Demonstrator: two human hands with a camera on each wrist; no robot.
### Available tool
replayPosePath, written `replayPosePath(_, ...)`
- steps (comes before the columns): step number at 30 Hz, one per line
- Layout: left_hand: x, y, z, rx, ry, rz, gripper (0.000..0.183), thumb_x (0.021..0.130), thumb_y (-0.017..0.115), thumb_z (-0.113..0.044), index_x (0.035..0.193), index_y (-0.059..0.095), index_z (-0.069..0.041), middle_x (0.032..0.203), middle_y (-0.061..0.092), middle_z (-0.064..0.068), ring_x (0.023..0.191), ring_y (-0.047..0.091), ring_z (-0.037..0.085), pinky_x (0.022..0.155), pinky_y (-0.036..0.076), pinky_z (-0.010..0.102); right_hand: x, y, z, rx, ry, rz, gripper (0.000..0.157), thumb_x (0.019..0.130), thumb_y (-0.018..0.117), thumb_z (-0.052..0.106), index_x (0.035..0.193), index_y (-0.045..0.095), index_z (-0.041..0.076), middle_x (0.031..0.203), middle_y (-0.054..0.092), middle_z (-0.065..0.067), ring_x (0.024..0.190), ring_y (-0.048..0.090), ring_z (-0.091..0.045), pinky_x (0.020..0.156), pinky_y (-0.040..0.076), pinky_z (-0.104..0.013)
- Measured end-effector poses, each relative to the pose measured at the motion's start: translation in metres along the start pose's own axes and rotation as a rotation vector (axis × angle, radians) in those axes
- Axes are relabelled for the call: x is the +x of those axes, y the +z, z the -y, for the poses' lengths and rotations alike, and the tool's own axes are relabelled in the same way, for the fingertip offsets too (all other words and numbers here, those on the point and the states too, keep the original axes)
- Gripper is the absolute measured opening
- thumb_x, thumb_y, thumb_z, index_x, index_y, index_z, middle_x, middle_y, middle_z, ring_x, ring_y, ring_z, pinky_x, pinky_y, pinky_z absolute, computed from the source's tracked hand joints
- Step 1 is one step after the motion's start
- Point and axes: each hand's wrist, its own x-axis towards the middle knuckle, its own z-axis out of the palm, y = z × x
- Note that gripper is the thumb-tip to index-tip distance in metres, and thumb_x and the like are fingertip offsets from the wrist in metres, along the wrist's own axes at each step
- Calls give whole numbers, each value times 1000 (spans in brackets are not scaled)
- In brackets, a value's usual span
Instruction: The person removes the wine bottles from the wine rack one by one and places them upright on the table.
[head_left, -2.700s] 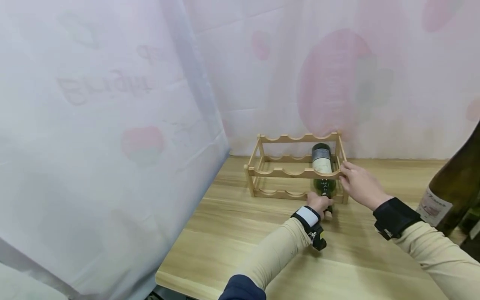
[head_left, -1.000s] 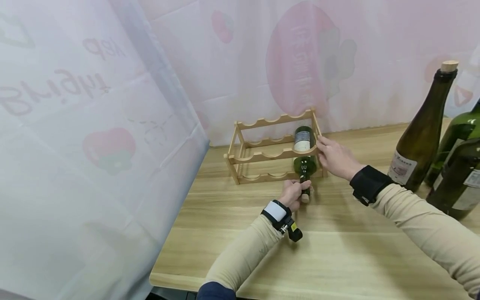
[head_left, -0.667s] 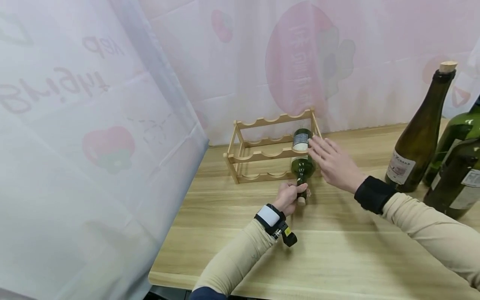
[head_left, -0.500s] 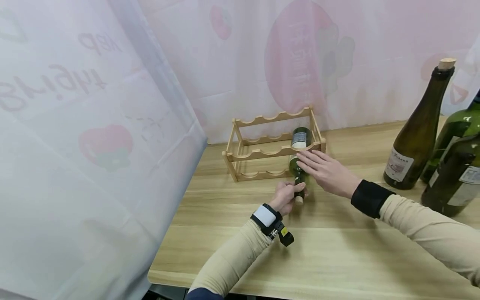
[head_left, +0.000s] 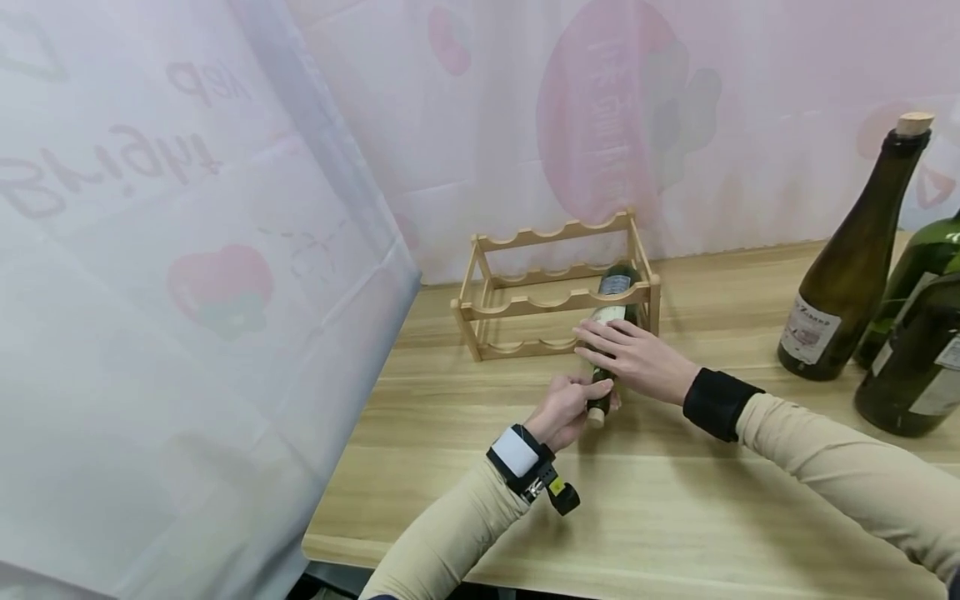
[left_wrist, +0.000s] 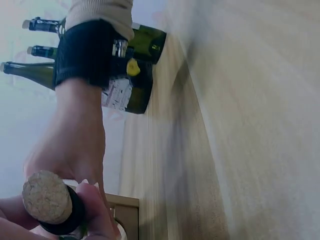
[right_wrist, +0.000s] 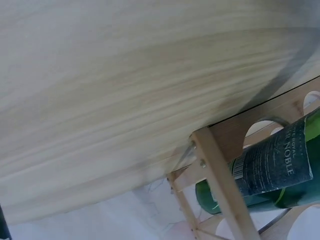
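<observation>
A green wine bottle [head_left: 609, 313] lies in the right end of the wooden wine rack [head_left: 525, 307], its neck toward me. It passes beneath the front upper rail. My left hand [head_left: 562, 410] grips the neck close to the cork [left_wrist: 47, 197], which faces the left wrist camera. My right hand [head_left: 641, 360] lies over the bottle's shoulder with fingers stretched across it; its thumb is hidden. In the right wrist view, the bottle's dark label [right_wrist: 280, 165] and base show beside the rack's end post [right_wrist: 220, 175].
Several corked bottles stand on the table at the right: a tall brown one [head_left: 843, 275], a green one [head_left: 918, 258] behind and a dark one [head_left: 911, 375] in front. A printed curtain [head_left: 480, 125] hangs behind the rack and along the left. The table's front edge [head_left: 420, 560] is near me.
My right hand has left the rack's right end and moved left onto the bottle. The bottle has shifted slightly toward me, with my left hand still holding its neck. The view has swung rightward.
</observation>
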Motion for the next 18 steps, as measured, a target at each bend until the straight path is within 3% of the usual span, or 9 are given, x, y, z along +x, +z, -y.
replayPosePath(9, -17, -10, -5, 44, 22, 20, 36, 94, 59, -7, 117, 54, 21, 67, 64, 3, 66, 61, 11, 57, 48, 19, 11, -2, 9, 60, -17, -51, 58, 69, 79, 24, 122, 64, 8, 138, 56, -14, 128, 53, -30, 102, 44, -45)
replayPosePath(18, -31, -21, -18, 87, 67, 73, 37, 94, 59, -9, 114, 55, 22, 68, 66, 1, 66, 62, 11, 63, 51, 21, 23, -12, 16, 57, -1, -57, 48, 74, 79, 25, 117, 65, 9, 129, 61, -15, 121, 57, -30, 105, 42, -45)
